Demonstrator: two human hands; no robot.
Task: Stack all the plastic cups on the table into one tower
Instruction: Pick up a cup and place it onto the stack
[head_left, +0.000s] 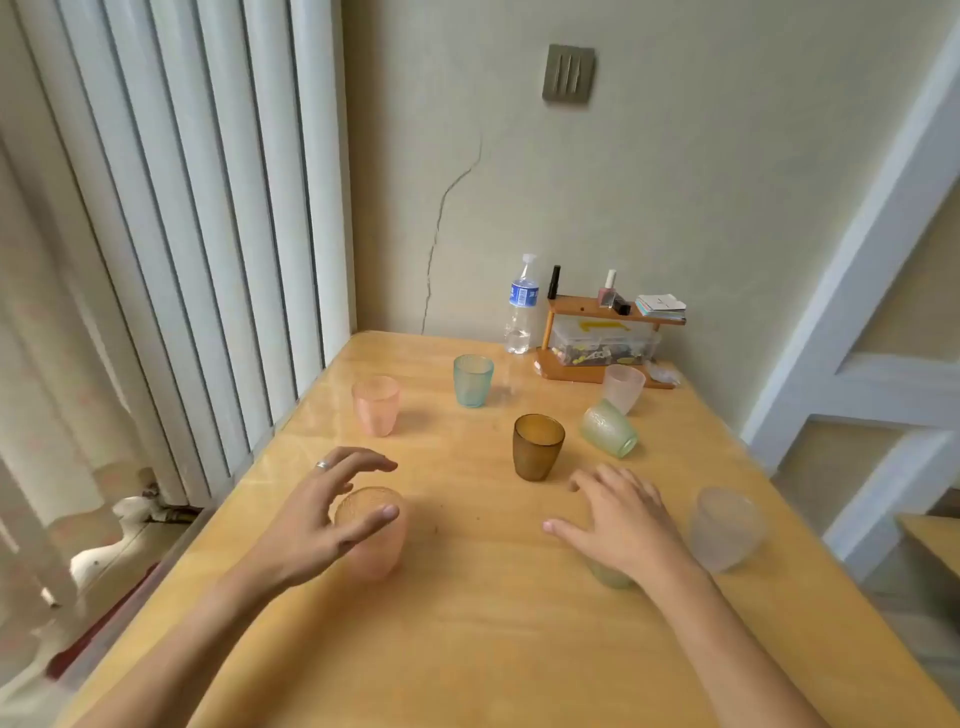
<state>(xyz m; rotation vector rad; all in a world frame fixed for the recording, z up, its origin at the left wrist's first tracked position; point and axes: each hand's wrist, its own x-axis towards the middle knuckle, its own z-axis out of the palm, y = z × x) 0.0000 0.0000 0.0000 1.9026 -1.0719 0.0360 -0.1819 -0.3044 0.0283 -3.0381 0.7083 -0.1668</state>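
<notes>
Several plastic cups stand scattered on the wooden table (467, 623). My left hand (322, 514) curls open around an orange cup (376, 545) with fingers spread, not closed on it. My right hand (618, 519) hovers open above a pale green cup (613, 574), which it mostly hides. A brown cup (537, 447) stands upright in the middle. Farther back stand a pink cup (376, 405) and a teal cup (472, 381). A green cup (609, 428) lies on its side beside a pale pink cup (623, 388). A clear cup (726, 527) sits near the right edge.
At the back against the wall stand a water bottle (521, 306) and a small wooden shelf (597, 332) with bottles, cards and a clear box. Vertical blinds (182, 208) run along the table's left edge. The right edge drops off toward a white frame.
</notes>
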